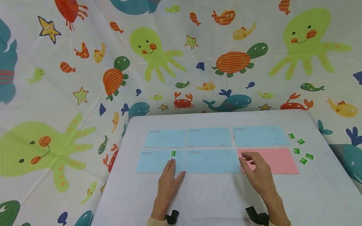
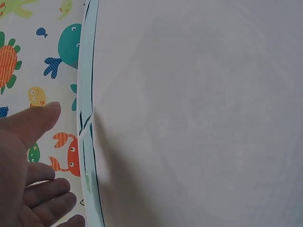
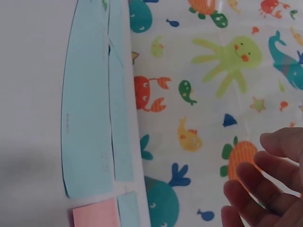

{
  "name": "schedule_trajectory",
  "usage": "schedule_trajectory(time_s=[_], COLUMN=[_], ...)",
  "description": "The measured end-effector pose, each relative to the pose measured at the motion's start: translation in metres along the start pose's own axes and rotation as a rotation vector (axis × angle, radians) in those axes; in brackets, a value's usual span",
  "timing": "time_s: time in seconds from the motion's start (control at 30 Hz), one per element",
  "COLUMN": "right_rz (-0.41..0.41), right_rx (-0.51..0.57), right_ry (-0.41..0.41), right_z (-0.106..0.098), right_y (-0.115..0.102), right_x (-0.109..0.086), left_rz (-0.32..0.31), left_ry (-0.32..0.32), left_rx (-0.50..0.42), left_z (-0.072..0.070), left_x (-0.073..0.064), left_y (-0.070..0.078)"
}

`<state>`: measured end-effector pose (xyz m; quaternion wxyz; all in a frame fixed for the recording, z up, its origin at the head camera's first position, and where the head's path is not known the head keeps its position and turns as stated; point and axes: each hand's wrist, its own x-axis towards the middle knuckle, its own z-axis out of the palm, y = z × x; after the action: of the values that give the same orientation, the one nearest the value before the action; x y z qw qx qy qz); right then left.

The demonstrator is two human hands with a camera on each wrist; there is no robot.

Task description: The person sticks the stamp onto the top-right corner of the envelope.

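Several blue envelopes and one pink envelope (image 1: 275, 161) lie in two rows on the white table. A green stamp (image 1: 173, 153) lies on the lower left blue envelope (image 1: 152, 163), at the left side of its printed square. Just below that stamp are the fingertips of my left hand (image 1: 167, 182), its fingers straight and its thumb spread at the envelope's lower right corner. Over the left part of the pink envelope is my right hand (image 1: 258, 174), fingers loosely bent. Nothing shows between its fingers in the right wrist view, where the hand (image 3: 272, 189) appears at the lower right.
Several loose green stamps (image 1: 303, 161) lie on the table right of the envelopes. The lower middle blue envelope (image 1: 212, 163) lies between my hands. A curtain (image 1: 99, 18) printed with sea animals hangs behind the table (image 1: 209, 201) and beside it.
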<state>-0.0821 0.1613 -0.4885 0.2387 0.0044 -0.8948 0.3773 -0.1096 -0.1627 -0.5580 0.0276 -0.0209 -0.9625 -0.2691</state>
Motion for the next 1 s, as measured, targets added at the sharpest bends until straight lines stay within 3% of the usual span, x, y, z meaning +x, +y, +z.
schedule_trajectory(time_s=[0.4,0.6,1.0], right_rz=[0.016,0.009,0.023], right_rx=[-0.019,-0.028,-0.026], right_ry=[-0.014,-0.011,-0.005], right_z=[-0.001,-0.001,-0.004], right_y=[0.004,0.006,0.008], right_x=[-0.002,-0.003,-0.004], left_rz=[0.076,0.116,0.115], left_ry=[-0.023,-0.035,-0.075], left_rx=[0.078,0.073,0.054], left_z=[0.009,0.013,0.021], left_x=[0.004,0.006,0.006], left_y=[0.007,0.011,0.014])
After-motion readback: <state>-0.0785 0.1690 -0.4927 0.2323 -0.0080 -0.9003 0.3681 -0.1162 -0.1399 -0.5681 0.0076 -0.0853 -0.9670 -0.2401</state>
